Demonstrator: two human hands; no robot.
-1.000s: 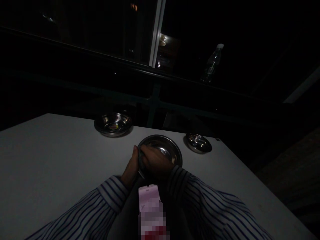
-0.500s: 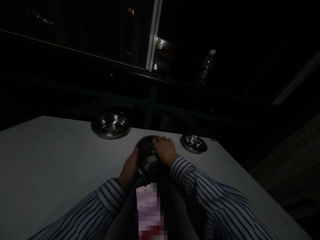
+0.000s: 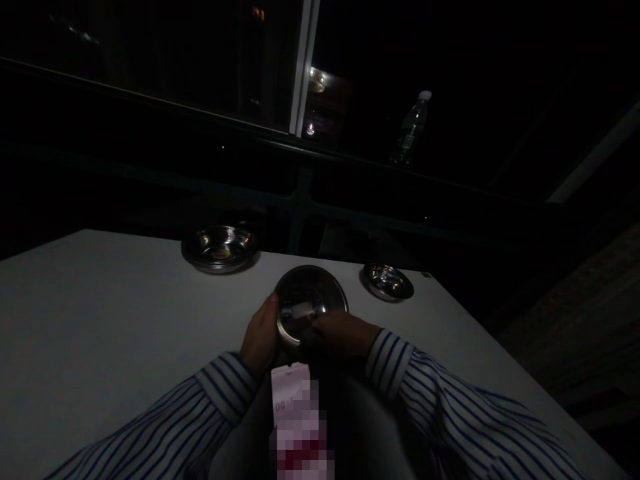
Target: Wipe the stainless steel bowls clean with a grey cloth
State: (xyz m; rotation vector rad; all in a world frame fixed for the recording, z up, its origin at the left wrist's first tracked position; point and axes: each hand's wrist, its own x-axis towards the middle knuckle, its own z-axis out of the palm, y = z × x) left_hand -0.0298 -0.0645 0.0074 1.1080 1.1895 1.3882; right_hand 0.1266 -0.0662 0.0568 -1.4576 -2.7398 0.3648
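A shiny metal bowl (image 3: 320, 283) is held near the table's edge, its inside facing me. My left hand (image 3: 261, 333) grips its left rim, thumb on top and the fingers hidden behind. My right hand (image 3: 345, 333) reaches in over the lower right of the bowl, somewhat blurred. Its fingers are curled and pressed together by the bowl's inner wall; what they hold, if anything, is too dark to make out. A pale rectangular patch (image 3: 301, 309) shows inside the bowl, left of the right fingertips; whether it is a label or a reflection, I cannot tell.
On the white table (image 3: 125, 320), stacked metal bowls (image 3: 220, 267) stand at the back left, and a smaller metal bowl (image 3: 387, 293) at the back right. A lit phone (image 3: 290, 383) lies below my hands. Beyond the table is a plastic bottle (image 3: 414, 127) by the dark window.
My right hand has come down from the bowl's upper right rim to its lower right, showing more of the inside. My left hand keeps its hold on the left rim.
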